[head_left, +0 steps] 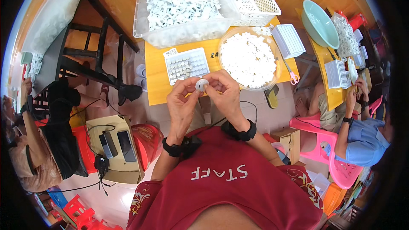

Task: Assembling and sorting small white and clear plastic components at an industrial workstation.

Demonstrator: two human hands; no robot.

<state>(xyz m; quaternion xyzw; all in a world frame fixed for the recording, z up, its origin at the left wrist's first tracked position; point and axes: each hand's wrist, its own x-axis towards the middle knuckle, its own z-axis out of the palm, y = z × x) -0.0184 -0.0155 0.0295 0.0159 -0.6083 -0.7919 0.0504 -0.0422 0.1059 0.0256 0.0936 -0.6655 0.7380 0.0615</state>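
Between the fingertips of both hands I hold a small round white plastic piece [201, 85] with a dark spot on it. My left hand [182, 104] pinches it from the left, and my right hand [225, 96] grips its right side. Just beyond my fingers lies a white tray [201, 55] with rows of small silvery round cells [179, 67] filling its left part. A round clear tub [221, 51] heaped with small white pieces [249, 59] stands to the right. A few tiny black bits [214, 54] lie between tray and tub.
On the yellow table [155, 70], a big clear bin [179, 36] of white parts and a white perforated basket [255, 15] stand at the back. Pink-handled scissors [293, 76] and a stack of white trays [288, 40] are at right. People work on both sides.
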